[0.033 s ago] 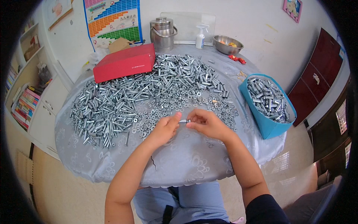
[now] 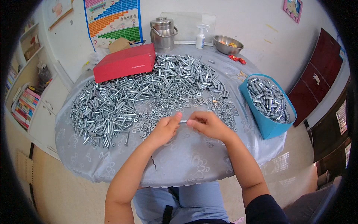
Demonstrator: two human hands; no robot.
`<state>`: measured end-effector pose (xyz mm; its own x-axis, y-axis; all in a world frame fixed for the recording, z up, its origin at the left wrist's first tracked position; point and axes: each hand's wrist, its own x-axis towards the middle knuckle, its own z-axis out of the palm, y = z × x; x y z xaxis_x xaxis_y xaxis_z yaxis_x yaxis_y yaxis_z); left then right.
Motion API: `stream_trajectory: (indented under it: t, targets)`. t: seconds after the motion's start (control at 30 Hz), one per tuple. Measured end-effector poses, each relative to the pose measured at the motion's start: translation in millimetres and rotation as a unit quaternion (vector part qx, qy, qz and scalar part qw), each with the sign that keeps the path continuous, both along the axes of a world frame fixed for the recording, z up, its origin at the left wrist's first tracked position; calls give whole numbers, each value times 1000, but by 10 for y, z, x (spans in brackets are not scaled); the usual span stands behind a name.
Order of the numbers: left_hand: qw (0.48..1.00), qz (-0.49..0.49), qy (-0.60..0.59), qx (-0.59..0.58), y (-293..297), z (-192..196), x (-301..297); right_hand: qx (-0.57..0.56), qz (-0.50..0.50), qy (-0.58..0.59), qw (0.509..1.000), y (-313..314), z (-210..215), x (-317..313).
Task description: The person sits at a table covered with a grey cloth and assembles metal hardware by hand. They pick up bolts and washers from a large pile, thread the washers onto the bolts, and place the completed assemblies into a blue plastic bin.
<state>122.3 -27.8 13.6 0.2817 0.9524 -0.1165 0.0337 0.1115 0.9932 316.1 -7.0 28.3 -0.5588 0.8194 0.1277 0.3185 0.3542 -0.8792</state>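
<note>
Between my hands, above the near middle of the table, is a short silvery metal bolt (image 2: 183, 121). My left hand (image 2: 165, 130) is closed round one end, thumb on top. The fingers of my right hand (image 2: 207, 124) pinch the other end and cover its tip. Just beyond my hands lie many loose nuts and washers (image 2: 162, 109). To the left spreads a heap of long bolts (image 2: 108, 115). Short metal sleeves (image 2: 190, 71) are piled farther back.
A red box (image 2: 125, 62) rests on the back left of the heap. At the right edge stands a blue fabric bin (image 2: 267, 128) full of metal fasteners. Behind are a steel pot (image 2: 162, 37), a spray bottle (image 2: 200, 38) and a steel bowl (image 2: 223, 47).
The fingers of my right hand have shifted and closed over the bolt's end, hiding the small ring that showed there before. My left hand stays in place.
</note>
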Motion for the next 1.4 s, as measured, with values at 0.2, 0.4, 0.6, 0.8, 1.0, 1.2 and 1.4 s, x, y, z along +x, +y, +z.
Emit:
stream_trajectory:
  t: [0.2,0.4,0.6,0.8,1.0,1.2,1.4]
  targets:
    - [1000,9,13,-5,-7,17,-6,66,-30,49,996,-123,135,-75]
    - [1000,-15,-5,10,16,-47,0,-36,12,-26,999,-28,86,-7]
    - [1000,-21,12,12,7,-58,-8,-47,7,-1,999,-59,119,-16]
    - [1000,-12,11,20,28,-72,2,-49,11,-44,998,-61,125,-1]
    - [999,15,25,13,22,-54,-3,58,-8,14,998,-113,85,-75]
    - [999,-1,27,28,14,-68,8,8,-2,9,1000,-97,76,-56]
    - [999,-35,11,41,-13,-24,22,-80,34,-19,996,-8,16,-7]
